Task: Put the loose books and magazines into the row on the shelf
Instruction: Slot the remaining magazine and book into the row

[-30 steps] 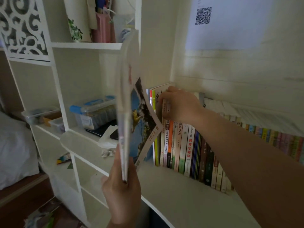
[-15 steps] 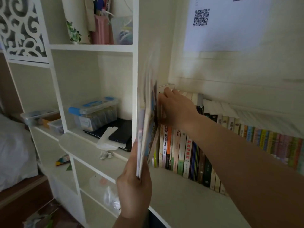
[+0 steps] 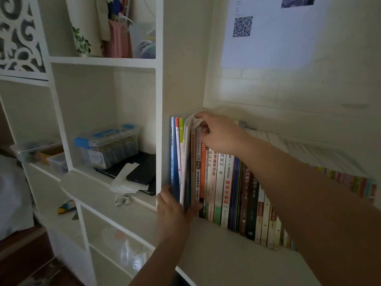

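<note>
one white shelving unit [image 3: 160, 89] fills most of the view, split by an upright panel into small cubbies on the left and a long shelf board [image 3: 237, 261] on the right. along that board runs the row of books [image 3: 237, 193], spines facing out, packed upright from the panel at its left end and trailing off to the right behind the person's forearm, where the far books blur. above it a white sheet with a qr code [image 3: 242, 26] is stuck to the wall. in the left cubby sit a clear lidded box with blue clips [image 3: 107, 145], a dark phone [image 3: 142, 170] lying on a flat dark case, and some crumpled paper; these play no part in the job. the thin magazines [image 3: 177, 159] now stand at the very left end of the row, against the panel, nearly level with the other spines but with their pages bowed near the top. the right hand [image 3: 218, 135] reaches over the top edges there, its fingers curled round the upper corners of the neighbouring books, seemingly prying them rightward to keep a gap open. the left hand [image 3: 175, 211] is at the bottom of the magazines, pinching their lower edge between thumb and fingers, most likely to steer and push them home. in my judgement the insertion is almost done, and what remains is seating the floppy pages flush so they do not buckle.
</note>
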